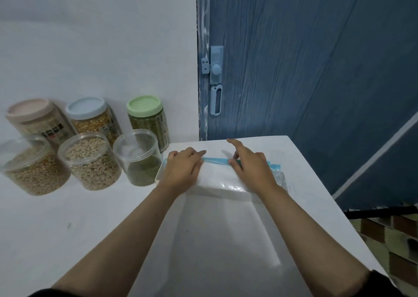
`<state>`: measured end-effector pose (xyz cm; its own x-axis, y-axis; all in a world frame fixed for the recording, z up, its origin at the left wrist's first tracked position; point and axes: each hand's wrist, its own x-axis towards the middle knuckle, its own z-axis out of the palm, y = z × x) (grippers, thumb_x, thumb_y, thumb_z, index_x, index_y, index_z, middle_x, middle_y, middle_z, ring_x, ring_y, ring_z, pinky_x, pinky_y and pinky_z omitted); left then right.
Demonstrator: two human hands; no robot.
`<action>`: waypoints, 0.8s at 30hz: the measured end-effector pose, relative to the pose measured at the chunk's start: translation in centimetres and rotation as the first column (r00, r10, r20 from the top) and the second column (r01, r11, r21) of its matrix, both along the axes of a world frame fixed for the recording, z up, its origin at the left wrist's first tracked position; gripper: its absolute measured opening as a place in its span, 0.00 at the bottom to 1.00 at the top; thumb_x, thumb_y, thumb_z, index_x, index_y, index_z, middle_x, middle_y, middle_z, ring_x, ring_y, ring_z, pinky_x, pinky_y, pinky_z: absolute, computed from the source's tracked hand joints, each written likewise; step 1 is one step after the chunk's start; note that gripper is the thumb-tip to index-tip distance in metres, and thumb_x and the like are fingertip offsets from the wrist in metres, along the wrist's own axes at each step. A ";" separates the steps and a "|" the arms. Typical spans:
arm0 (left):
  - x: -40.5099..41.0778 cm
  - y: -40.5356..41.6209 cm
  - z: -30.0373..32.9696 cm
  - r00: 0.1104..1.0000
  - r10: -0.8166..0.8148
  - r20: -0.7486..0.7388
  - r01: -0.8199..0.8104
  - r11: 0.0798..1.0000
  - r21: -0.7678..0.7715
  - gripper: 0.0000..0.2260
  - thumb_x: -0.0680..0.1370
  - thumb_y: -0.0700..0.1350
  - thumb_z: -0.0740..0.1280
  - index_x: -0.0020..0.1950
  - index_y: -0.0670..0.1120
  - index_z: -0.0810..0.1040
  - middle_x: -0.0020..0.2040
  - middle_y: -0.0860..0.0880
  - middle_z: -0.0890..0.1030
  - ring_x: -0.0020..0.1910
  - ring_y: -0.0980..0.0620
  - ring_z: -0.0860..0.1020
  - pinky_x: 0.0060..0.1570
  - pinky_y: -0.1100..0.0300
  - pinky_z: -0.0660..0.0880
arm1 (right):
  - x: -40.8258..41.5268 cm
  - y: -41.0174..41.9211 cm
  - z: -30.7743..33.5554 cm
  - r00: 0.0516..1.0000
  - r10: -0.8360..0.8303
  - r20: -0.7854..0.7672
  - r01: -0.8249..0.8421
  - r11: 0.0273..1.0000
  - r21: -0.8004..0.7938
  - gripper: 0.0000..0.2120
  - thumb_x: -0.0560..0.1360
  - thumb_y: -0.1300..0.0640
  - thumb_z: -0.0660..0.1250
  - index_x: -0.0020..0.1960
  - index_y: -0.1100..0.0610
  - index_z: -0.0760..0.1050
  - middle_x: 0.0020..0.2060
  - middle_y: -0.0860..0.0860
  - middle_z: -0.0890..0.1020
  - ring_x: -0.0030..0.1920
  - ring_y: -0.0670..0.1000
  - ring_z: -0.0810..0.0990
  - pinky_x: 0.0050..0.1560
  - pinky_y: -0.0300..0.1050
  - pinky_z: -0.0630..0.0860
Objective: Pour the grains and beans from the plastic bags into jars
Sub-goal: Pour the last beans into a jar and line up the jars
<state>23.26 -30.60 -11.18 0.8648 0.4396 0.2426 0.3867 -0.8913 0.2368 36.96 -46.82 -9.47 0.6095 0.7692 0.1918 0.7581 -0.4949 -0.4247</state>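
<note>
Both bare forearms reach up from the lower frame toward its centre, the left hand [183, 166] lying flat with fingers extended, the right hand [250, 164] palm-down, index finger raised.

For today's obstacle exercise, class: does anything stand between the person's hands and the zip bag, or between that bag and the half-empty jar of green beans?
Nothing visible does. The left hand and right hand already rest on the zip bag. The open green-bean jar stands just to its left, lid off, with only bare table beside it.
</note>
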 end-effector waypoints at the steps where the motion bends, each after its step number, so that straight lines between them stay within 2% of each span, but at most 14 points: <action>1: 0.0 0.0 -0.1 0.999 0.007 0.034 -0.005 0.999 -0.047 0.17 0.84 0.49 0.57 0.73 0.51 0.71 0.63 0.50 0.76 0.61 0.49 0.74 0.65 0.52 0.61 | -0.4 -0.2 -0.2 0.999 -0.025 0.021 0.025 0.999 0.023 0.23 0.84 0.53 0.59 0.77 0.46 0.60 0.51 0.47 0.81 0.47 0.49 0.73 0.60 0.47 0.69; 4: -0.3 -0.2 -0.1 0.994 0.058 0.093 -0.046 0.991 -0.128 0.14 0.82 0.49 0.62 0.68 0.51 0.72 0.58 0.51 0.78 0.54 0.48 0.77 0.58 0.53 0.69 | -1.9 -0.8 -0.9 0.986 -0.118 0.117 0.116 0.993 0.027 0.22 0.84 0.57 0.57 0.77 0.46 0.60 0.48 0.50 0.83 0.48 0.53 0.77 0.60 0.47 0.68; 7: -0.7 -0.9 -0.6 0.986 0.127 0.109 -0.110 0.982 -0.152 0.10 0.81 0.49 0.63 0.62 0.51 0.74 0.50 0.53 0.80 0.47 0.47 0.78 0.47 0.53 0.72 | -3.2 -1.7 -2.5 0.982 -0.179 0.055 0.174 0.981 0.086 0.24 0.84 0.57 0.55 0.79 0.48 0.59 0.50 0.52 0.81 0.56 0.53 0.74 0.66 0.47 0.64; 10: -1.4 -1.2 -1.7 0.983 0.138 0.122 -0.130 0.989 -0.067 0.02 0.78 0.47 0.67 0.49 0.49 0.76 0.40 0.52 0.80 0.41 0.46 0.77 0.40 0.53 0.70 | -4.6 -3.1 -4.0 0.985 -0.126 0.119 0.097 0.971 0.220 0.28 0.81 0.62 0.63 0.78 0.50 0.61 0.50 0.52 0.82 0.51 0.53 0.77 0.60 0.50 0.74; 12: -1.6 -1.0 -2.0 0.983 0.142 0.113 -0.144 0.990 0.011 0.01 0.77 0.45 0.68 0.45 0.50 0.78 0.35 0.51 0.80 0.41 0.46 0.77 0.43 0.54 0.65 | -4.6 -3.8 -3.7 0.993 -0.075 0.088 0.055 0.974 0.218 0.26 0.83 0.57 0.59 0.79 0.47 0.59 0.52 0.51 0.82 0.50 0.53 0.78 0.56 0.50 0.76; 14: -1.8 -0.8 -1.6 0.988 0.119 0.103 -0.122 0.992 0.024 0.03 0.79 0.45 0.65 0.47 0.49 0.79 0.36 0.49 0.81 0.41 0.44 0.78 0.43 0.55 0.64 | -3.9 -3.9 -2.8 0.998 -0.064 0.003 0.064 0.995 0.081 0.25 0.85 0.49 0.52 0.81 0.43 0.51 0.52 0.50 0.82 0.51 0.51 0.78 0.56 0.49 0.76; 16: -2.4 -0.8 -1.3 0.990 0.066 0.124 -0.066 0.998 0.000 0.10 0.81 0.51 0.61 0.52 0.49 0.80 0.39 0.49 0.83 0.41 0.44 0.79 0.42 0.54 0.68 | -3.4 -3.7 -2.6 0.994 -0.099 0.056 0.101 0.994 -0.045 0.25 0.85 0.45 0.47 0.81 0.43 0.47 0.50 0.49 0.82 0.51 0.50 0.78 0.62 0.50 0.72; 17: -2.9 -1.0 -1.3 0.991 0.035 0.131 -0.035 0.999 -0.003 0.15 0.81 0.54 0.57 0.54 0.49 0.81 0.42 0.49 0.84 0.43 0.45 0.80 0.45 0.53 0.70 | -3.1 -3.5 -2.6 0.990 -0.116 0.085 0.122 0.990 -0.071 0.25 0.85 0.45 0.46 0.81 0.43 0.48 0.48 0.49 0.82 0.51 0.50 0.79 0.65 0.50 0.69; 19: -3.7 -1.6 -1.9 0.992 -0.031 0.124 0.027 0.999 0.036 0.22 0.81 0.58 0.51 0.58 0.50 0.81 0.49 0.51 0.84 0.50 0.47 0.80 0.53 0.52 0.71 | -2.4 -3.2 -3.2 0.976 -0.148 0.161 0.158 0.986 -0.050 0.23 0.85 0.47 0.49 0.80 0.46 0.56 0.42 0.50 0.83 0.48 0.52 0.80 0.65 0.51 0.64; 22: -4.0 -1.9 -3.6 0.994 -0.069 0.079 0.054 0.982 0.179 0.22 0.81 0.59 0.53 0.60 0.49 0.81 0.54 0.51 0.83 0.54 0.48 0.80 0.53 0.53 0.72 | -1.0 -2.3 -3.8 0.950 -0.162 0.267 0.148 0.986 0.071 0.19 0.85 0.52 0.56 0.75 0.50 0.69 0.34 0.51 0.81 0.40 0.55 0.80 0.62 0.53 0.67; 24: -3.3 -1.6 -3.8 0.997 -0.050 0.058 0.036 0.975 0.219 0.22 0.81 0.59 0.53 0.60 0.49 0.80 0.55 0.51 0.82 0.54 0.48 0.79 0.53 0.52 0.72 | -0.1 -1.4 -3.3 0.957 -0.146 0.250 0.153 0.988 -0.008 0.20 0.85 0.55 0.54 0.77 0.50 0.66 0.36 0.50 0.79 0.43 0.55 0.80 0.68 0.52 0.63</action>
<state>20.00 -32.17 -15.01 0.8616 0.3332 0.3829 0.3373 -0.9396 0.0585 36.83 -48.18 -12.80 0.6538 0.6799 0.3321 0.7545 -0.6191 -0.2178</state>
